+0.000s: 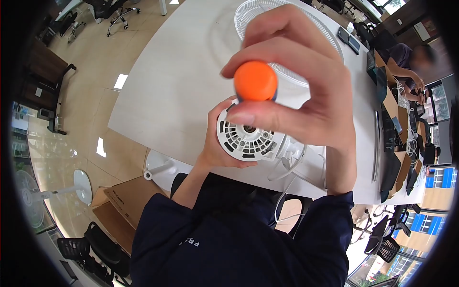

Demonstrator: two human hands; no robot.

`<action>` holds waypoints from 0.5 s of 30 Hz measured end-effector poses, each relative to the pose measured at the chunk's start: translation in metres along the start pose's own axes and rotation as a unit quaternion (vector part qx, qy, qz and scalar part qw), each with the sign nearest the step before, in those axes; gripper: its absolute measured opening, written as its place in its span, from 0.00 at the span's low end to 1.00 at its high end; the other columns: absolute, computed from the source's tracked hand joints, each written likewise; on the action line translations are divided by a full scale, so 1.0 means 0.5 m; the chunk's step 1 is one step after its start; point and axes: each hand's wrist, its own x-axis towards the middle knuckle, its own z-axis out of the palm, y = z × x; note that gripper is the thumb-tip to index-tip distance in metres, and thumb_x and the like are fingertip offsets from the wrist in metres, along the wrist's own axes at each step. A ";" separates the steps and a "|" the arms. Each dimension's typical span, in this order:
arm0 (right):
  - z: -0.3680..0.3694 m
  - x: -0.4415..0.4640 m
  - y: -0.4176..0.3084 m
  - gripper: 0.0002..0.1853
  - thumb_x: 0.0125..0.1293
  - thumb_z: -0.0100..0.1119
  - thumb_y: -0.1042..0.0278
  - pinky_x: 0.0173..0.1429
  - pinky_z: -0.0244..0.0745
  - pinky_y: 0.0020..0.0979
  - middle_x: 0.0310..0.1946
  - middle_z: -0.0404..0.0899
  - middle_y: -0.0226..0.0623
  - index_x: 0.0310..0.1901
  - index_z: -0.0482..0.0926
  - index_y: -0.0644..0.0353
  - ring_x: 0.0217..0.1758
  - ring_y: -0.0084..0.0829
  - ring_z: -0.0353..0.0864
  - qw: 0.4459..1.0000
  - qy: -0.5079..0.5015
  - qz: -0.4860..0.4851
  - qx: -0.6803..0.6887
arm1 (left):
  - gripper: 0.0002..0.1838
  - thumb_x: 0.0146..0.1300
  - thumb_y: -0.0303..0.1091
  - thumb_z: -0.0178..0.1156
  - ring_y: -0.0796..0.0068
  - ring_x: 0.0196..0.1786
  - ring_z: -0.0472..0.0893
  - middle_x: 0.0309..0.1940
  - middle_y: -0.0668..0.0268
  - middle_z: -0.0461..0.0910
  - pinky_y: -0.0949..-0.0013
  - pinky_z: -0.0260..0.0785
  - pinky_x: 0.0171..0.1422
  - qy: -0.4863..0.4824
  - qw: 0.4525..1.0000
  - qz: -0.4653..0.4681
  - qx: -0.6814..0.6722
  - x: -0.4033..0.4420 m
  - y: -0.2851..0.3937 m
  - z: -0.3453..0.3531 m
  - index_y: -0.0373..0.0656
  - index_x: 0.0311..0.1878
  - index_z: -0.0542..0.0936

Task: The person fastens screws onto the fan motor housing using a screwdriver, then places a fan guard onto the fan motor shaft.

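Note:
Close to the camera, my right hand [320,81] pinches a screwdriver [256,80] by its handle, between thumb and fingers. I see the handle's orange end, with a dark part just beneath; its shaft and tip are hidden. Below it is a white fan motor housing [247,152] with round vent slots facing up. My left hand [211,146] is wrapped around the housing's left side. From the housing's right side runs a white cable [288,189] that hangs toward my lap. Whether the screwdriver touches the housing cannot be seen.
A white fan grille [241,19] lies on the white table [162,91] behind my right hand, near a dark phone [353,44]. At right are open cardboard boxes [402,122] and another person [401,57]. A carton [126,203] and a white fan stand [160,170] are on the floor.

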 end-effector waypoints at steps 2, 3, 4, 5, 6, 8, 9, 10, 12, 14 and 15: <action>-0.005 -0.003 -0.004 0.22 0.56 0.82 0.55 0.44 0.76 0.33 0.45 0.80 0.41 0.43 0.85 0.63 0.43 0.38 0.82 0.998 0.013 -0.007 -0.056 | 0.74 0.30 0.39 0.91 0.56 0.76 0.69 0.74 0.49 0.61 0.51 0.65 0.79 -0.021 0.998 0.052 -0.007 0.015 0.002 0.002 0.41 0.78 0.50; -0.005 -0.005 -0.004 0.22 0.56 0.82 0.55 0.43 0.76 0.33 0.44 0.80 0.41 0.44 0.85 0.63 0.43 0.38 0.82 0.996 0.022 -0.006 -0.083 | 0.74 0.30 0.38 0.91 0.55 0.76 0.69 0.74 0.48 0.61 0.51 0.65 0.80 -0.043 0.994 0.103 -0.013 0.021 0.003 0.005 0.41 0.78 0.50; -0.003 -0.006 -0.005 0.23 0.56 0.82 0.56 0.43 0.76 0.33 0.44 0.80 0.41 0.44 0.84 0.63 0.43 0.38 0.82 0.994 0.030 -0.005 -0.106 | 0.74 0.30 0.38 0.91 0.55 0.76 0.69 0.74 0.48 0.61 0.51 0.65 0.80 -0.042 0.994 0.103 -0.012 0.022 0.002 0.009 0.41 0.78 0.50; 0.000 -0.008 -0.004 0.23 0.57 0.82 0.56 0.43 0.76 0.33 0.44 0.79 0.41 0.45 0.84 0.63 0.43 0.38 0.82 0.991 0.041 -0.001 -0.127 | 0.73 0.30 0.38 0.91 0.55 0.76 0.69 0.74 0.48 0.61 0.51 0.64 0.80 -0.030 0.993 0.111 -0.004 0.023 0.001 0.012 0.41 0.78 0.50; 0.005 -0.009 -0.001 0.23 0.57 0.82 0.56 0.42 0.76 0.33 0.44 0.79 0.41 0.45 0.84 0.63 0.42 0.38 0.82 0.988 0.052 0.002 -0.148 | 0.73 0.30 0.38 0.91 0.54 0.76 0.69 0.74 0.47 0.62 0.51 0.64 0.80 -0.018 0.993 0.118 0.005 0.024 0.000 0.012 0.41 0.78 0.50; 0.015 -0.012 0.000 0.23 0.57 0.81 0.56 0.42 0.76 0.33 0.44 0.79 0.41 0.47 0.83 0.63 0.42 0.38 0.82 0.981 0.073 0.011 -0.178 | 0.73 0.30 0.37 0.91 0.54 0.76 0.69 0.74 0.47 0.62 0.51 0.64 0.81 -0.019 0.992 0.123 0.022 0.024 0.000 0.009 0.41 0.78 0.50; 0.020 -0.012 0.000 0.24 0.58 0.81 0.56 0.41 0.76 0.33 0.44 0.79 0.41 0.47 0.83 0.63 0.42 0.38 0.82 0.981 0.079 0.020 -0.177 | 0.73 0.30 0.37 0.91 0.54 0.76 0.69 0.75 0.46 0.62 0.50 0.63 0.81 -0.019 0.991 0.127 0.037 0.023 0.001 0.007 0.41 0.78 0.50; 0.026 -0.015 -0.002 0.24 0.58 0.81 0.56 0.41 0.76 0.33 0.44 0.79 0.41 0.47 0.83 0.63 0.42 0.38 0.82 0.980 0.080 0.020 -0.179 | 0.73 0.30 0.37 0.91 0.54 0.76 0.69 0.75 0.46 0.62 0.50 0.63 0.81 -0.021 0.991 0.127 0.037 0.024 0.002 0.006 0.41 0.78 0.50; 0.042 -0.023 -0.011 0.25 0.60 0.81 0.59 0.48 0.75 0.28 0.41 0.81 0.35 0.50 0.78 0.62 0.43 0.29 0.81 0.978 0.020 0.200 0.052 | 0.73 0.30 0.37 0.91 0.52 0.76 0.69 0.76 0.44 0.59 0.49 0.64 0.80 -0.022 0.994 0.104 -0.012 0.026 0.006 0.009 0.41 0.78 0.51; 0.034 -0.041 -0.017 0.27 0.62 0.79 0.56 0.43 0.76 0.28 0.37 0.81 0.36 0.52 0.73 0.59 0.39 0.27 0.82 0.966 -0.001 0.224 0.128 | 0.73 0.30 0.38 0.91 0.50 0.75 0.70 0.77 0.43 0.57 0.49 0.65 0.79 -0.068 0.992 0.101 -0.028 0.028 0.009 0.008 0.41 0.78 0.51; 0.016 -0.052 -0.026 0.27 0.62 0.79 0.56 0.41 0.77 0.29 0.35 0.80 0.36 0.51 0.71 0.58 0.36 0.28 0.82 0.976 0.019 0.172 0.135 | 0.73 0.30 0.39 0.91 0.49 0.75 0.70 0.77 0.43 0.57 0.49 0.66 0.79 -0.037 0.997 0.074 -0.007 0.013 0.007 0.003 0.42 0.78 0.51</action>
